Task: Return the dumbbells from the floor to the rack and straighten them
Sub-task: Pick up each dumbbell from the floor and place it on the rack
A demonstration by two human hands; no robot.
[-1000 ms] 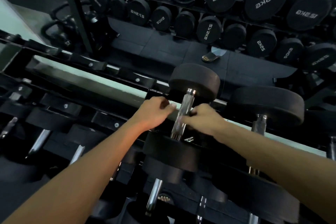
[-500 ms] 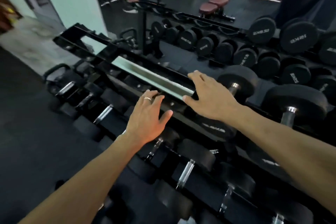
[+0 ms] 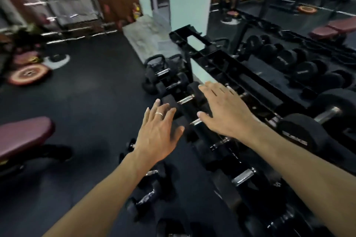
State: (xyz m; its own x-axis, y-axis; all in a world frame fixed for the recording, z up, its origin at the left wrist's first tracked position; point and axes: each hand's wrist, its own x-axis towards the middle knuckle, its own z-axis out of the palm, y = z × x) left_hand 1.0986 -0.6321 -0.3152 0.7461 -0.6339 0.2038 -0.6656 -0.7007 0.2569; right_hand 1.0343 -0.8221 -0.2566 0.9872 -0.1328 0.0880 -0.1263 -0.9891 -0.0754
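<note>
Hands, left (image 3: 158,136) and right (image 3: 223,113), spread empty above rack (image 3: 221,59) edge.

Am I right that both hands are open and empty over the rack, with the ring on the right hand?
Not quite. In the head view both hands are open and empty over the rack, but the ring is on the left hand, not the right hand, whose fingers show no ring.
</note>
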